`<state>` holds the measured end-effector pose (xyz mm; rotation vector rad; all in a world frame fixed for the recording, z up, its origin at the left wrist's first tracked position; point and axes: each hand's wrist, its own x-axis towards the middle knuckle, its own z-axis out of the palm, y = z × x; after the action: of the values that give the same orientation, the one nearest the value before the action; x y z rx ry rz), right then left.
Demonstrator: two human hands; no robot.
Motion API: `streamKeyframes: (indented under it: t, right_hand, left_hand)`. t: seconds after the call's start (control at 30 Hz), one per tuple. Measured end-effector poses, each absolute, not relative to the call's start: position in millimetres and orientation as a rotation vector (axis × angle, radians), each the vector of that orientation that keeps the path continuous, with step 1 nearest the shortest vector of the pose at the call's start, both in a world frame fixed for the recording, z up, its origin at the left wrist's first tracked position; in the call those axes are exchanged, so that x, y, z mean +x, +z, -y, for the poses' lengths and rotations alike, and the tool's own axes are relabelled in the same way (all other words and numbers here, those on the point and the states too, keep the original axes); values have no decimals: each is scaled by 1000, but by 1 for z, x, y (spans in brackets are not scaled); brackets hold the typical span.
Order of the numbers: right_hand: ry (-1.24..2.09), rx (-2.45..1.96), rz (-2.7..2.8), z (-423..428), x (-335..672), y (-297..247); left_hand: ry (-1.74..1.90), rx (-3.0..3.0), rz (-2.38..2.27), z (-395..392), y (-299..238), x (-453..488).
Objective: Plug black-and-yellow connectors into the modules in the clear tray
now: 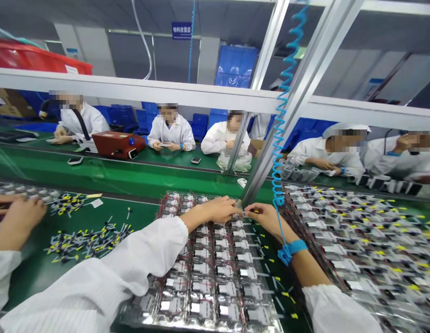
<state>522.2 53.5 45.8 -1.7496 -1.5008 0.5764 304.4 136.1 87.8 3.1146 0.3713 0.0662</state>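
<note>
My left hand (224,209) reaches over the far right part of a clear plastic tray (150,319), its fingers closed together. My right hand (266,218), with a blue wrist strap (293,251), pinches at the same spot, fingertips almost touching the left ones. Whatever small part lies between them is too small to make out. The tray holds rows of small white and silver modules (201,267) with thin red and black wires. Along its right edge, pale strips with yellow tips (278,279) stick out.
Loose yellow-tipped strips (86,243) lie in a pile on the green table (31,277) at left. Another loaded tray (377,249) stands at right. A metal post (263,173) and coiled blue cord (279,138) rise close by. A co-worker's hands (22,217) are at far left; people sit opposite.
</note>
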Motion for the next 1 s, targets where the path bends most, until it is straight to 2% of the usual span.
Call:
streamKeyframes:
  t: [0.3, 0.67, 1.0]
  right_hand:
    - [559, -1711, 1545, -50, 520, 57]
    - [624, -1758, 1545, -60, 511, 45]
    - [678, -1696, 1580, -66, 508, 45]
  left_hand:
    - [-92, 3156, -309, -140, 100, 305]
    - [298, 2709, -446, -152, 80, 306]
    - [439, 2499, -586, -147, 67, 305]
